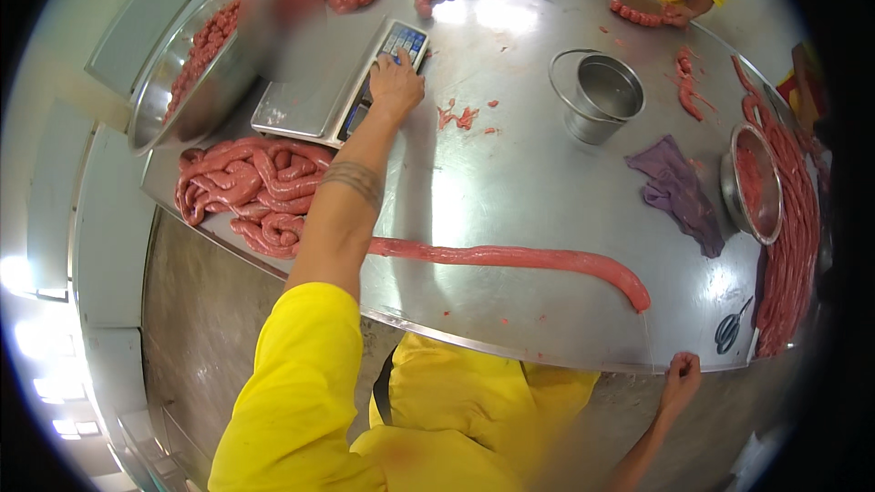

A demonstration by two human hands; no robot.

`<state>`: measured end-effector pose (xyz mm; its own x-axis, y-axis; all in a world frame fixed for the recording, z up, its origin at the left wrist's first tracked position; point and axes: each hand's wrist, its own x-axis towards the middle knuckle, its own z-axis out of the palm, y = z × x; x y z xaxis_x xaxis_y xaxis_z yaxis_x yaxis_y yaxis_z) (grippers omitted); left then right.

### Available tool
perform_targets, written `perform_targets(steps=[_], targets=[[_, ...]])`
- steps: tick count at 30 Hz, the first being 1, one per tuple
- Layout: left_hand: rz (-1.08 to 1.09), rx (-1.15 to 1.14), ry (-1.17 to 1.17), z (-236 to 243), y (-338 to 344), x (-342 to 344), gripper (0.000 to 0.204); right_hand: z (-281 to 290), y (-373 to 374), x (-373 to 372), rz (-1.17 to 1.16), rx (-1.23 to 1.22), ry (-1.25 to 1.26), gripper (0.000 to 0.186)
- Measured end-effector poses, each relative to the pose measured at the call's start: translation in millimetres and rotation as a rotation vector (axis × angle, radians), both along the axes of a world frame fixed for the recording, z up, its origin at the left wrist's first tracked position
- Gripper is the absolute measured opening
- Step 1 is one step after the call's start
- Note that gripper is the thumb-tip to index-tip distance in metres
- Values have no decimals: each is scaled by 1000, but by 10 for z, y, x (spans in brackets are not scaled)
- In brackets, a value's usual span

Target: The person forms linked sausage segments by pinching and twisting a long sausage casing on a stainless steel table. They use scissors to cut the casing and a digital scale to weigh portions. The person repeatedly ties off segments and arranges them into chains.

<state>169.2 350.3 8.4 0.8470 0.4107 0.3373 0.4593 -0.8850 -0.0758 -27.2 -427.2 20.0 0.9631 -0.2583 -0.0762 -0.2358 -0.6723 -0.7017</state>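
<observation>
Head view: red meat [202, 53] in big bowl [221, 91]; left fingers [403, 58] apart at scale [305, 105], right fingers [677, 362] together.

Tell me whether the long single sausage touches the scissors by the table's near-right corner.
Apart. The head view shows bare steel tabletop between the long sausage's rounded tip and the dark-handled scissors.

Metal table [519, 173] | digital scale [305, 96] | sausage coil [241, 180] | long sausage [510, 257] | metal bucket [594, 125] | purple cloth [676, 189]
</observation>
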Motion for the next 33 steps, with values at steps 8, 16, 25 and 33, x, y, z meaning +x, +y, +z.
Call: perform_targets(steps=[8, 16, 25, 33], targets=[[-625, -675, 202, -198, -1481, -2012, 50, -185, 1312, 386, 418, -181, -415, 53], [-362, -497, 276, 31, -1613, -3169, 33, 40, 3133, 561, 721, -60, 10, 45], [-404, -253, 233, -402, -1649, -3144, 29, -499, 3450, 405, 963, -313, -455, 57], [-482, -293, -55, -464, -1610, -2904, 28, -400, 1522, 258, 259, -375, -336, 41]])
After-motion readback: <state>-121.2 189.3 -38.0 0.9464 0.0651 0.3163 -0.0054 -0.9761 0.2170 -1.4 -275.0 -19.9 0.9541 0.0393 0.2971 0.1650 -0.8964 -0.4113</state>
